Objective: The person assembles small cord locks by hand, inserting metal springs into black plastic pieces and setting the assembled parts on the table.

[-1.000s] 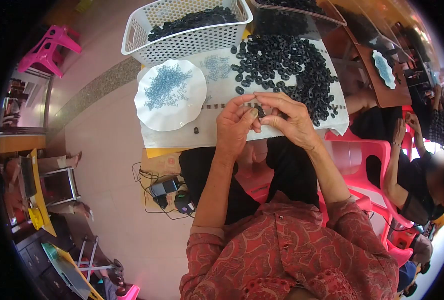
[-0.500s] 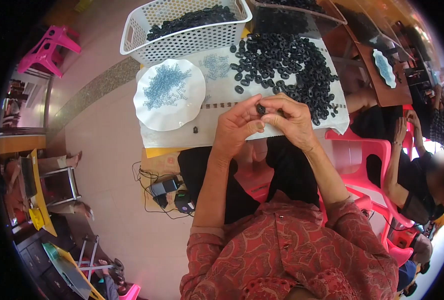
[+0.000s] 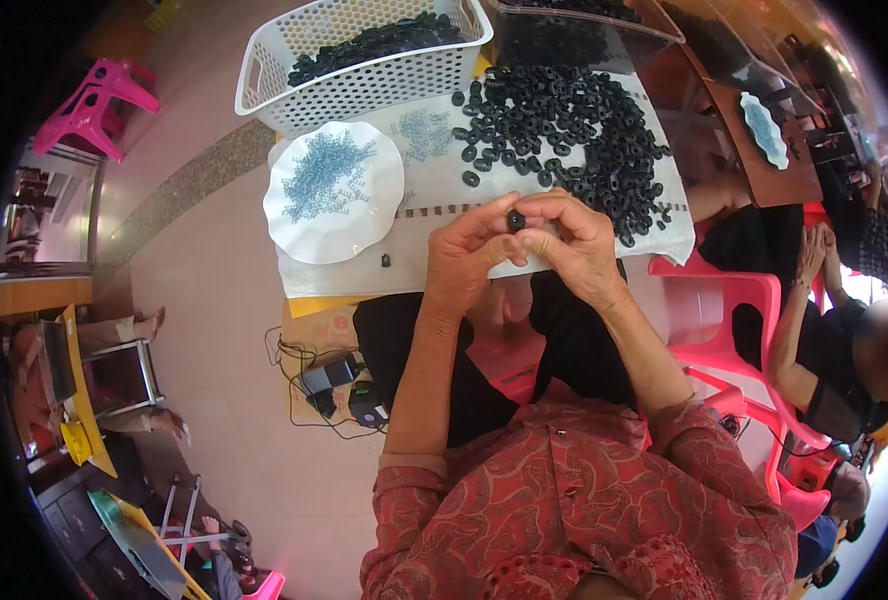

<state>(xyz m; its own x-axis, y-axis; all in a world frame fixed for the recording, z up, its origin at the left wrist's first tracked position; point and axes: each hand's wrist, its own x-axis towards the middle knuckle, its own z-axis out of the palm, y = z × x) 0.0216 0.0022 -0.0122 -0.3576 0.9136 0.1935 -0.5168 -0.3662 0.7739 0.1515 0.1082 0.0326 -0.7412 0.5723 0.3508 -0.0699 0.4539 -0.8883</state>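
Your left hand (image 3: 456, 262) and right hand (image 3: 586, 248) pinch a small dark piece (image 3: 516, 220) between their fingertips, over the cloth (image 3: 434, 188). One lone piece (image 3: 386, 261) lies near the scalloped, smooth plate (image 3: 369, 218) of pale-blue bits (image 3: 324, 176). Beyond, a large heap (image 3: 619, 150) of black, holed ovals lies loose beside the perforated basket (image 3: 384, 92); how many are finished, you cannot tell.

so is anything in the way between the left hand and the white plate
Nothing visible is: just white cloth between the left hand and the plate. A small dark piece lies off nearer the body.
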